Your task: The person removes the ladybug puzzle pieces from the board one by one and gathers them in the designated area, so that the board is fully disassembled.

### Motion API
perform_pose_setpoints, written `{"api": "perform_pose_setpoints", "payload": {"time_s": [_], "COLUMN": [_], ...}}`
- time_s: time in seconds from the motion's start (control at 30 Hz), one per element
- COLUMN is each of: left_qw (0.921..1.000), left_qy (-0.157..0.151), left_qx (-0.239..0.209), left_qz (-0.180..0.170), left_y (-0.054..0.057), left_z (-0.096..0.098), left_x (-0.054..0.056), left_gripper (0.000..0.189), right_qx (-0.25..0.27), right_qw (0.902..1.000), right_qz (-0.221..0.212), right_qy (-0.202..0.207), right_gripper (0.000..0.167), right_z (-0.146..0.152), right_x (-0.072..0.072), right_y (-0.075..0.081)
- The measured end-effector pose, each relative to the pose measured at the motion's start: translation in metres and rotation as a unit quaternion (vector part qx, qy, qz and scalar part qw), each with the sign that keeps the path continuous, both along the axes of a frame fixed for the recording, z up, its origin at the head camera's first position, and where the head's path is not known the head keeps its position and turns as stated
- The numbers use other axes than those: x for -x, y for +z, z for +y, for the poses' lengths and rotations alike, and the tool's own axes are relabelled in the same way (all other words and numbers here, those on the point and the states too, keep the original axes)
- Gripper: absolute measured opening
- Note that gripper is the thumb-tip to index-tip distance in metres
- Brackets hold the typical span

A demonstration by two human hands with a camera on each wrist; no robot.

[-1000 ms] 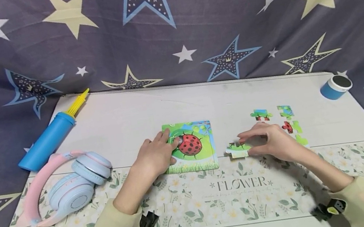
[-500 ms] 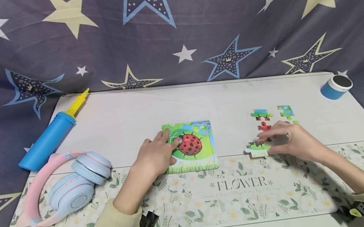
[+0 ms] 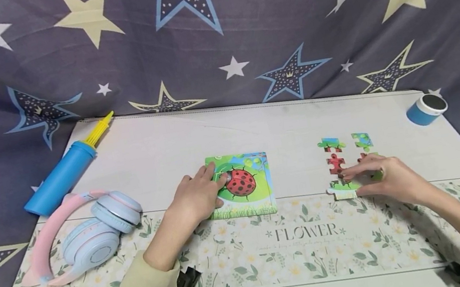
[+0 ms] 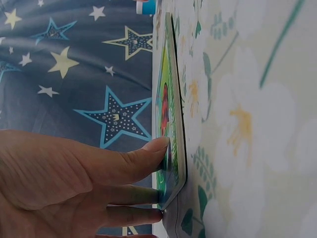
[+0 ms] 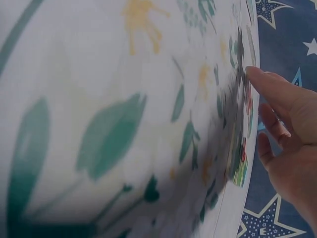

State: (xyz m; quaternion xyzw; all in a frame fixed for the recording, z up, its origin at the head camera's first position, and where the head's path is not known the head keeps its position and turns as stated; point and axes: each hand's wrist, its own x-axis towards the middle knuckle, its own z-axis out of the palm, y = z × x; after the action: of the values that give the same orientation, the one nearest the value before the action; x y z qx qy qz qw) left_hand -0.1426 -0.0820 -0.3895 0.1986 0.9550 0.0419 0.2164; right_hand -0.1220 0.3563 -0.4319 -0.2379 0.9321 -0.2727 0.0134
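My left hand (image 3: 199, 194) rests on the left side of a square ladybug puzzle board (image 3: 263, 204), thumb on the picture and other fingers at its edge in the left wrist view. To the right, my right hand (image 3: 389, 180) pinches a green and white puzzle piece (image 3: 344, 190) between thumb and fingers, low over the table. Just behind it lie a red piece (image 3: 336, 164) and a blue-green piece with red (image 3: 331, 144). Another blue-green piece (image 3: 363, 140) lies farther right. More pieces beneath the right hand are partly hidden.
Pink and blue headphones (image 3: 90, 238) lie at the left, with a blue hand pump (image 3: 62, 176) with a yellow nozzle behind them. A blue jar (image 3: 427, 109) stands at the back right. A star-patterned curtain (image 3: 196, 52) hangs behind the table.
My right hand has moved right with the puzzle piece, bringing it in front of the red piece. The left hand and the board have stayed in place.
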Motion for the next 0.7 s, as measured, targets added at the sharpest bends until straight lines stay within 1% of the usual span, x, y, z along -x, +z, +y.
{"api": "perform_pose_setpoints", "payload": {"time_s": [0.13, 0.4, 0.7], "left_qw": [1.0000, 1.0000, 1.0000], "left_qy": [0.001, 0.002, 0.004], "left_qx": [-0.001, -0.004, -0.007], "left_qz": [-0.001, -0.002, -0.002], "left_y": [-0.0002, 0.0001, -0.0010], "left_z": [0.0003, 0.0003, -0.0009], "left_x": [-0.0002, -0.0003, 0.0002], "left_gripper": [0.068, 0.068, 0.068], "right_qx": [-0.007, -0.028, -0.018], "right_qw": [1.0000, 0.9996, 0.9998], "right_qz": [-0.001, -0.004, -0.010], "right_qy": [0.004, -0.007, 0.005], "right_gripper": [0.050, 0.048, 0.048], "right_z": [0.0051, 0.0070, 0.0059], "right_x": [0.0009, 0.0003, 0.0014], "right_y": [0.0000, -0.0015, -0.0006]}}
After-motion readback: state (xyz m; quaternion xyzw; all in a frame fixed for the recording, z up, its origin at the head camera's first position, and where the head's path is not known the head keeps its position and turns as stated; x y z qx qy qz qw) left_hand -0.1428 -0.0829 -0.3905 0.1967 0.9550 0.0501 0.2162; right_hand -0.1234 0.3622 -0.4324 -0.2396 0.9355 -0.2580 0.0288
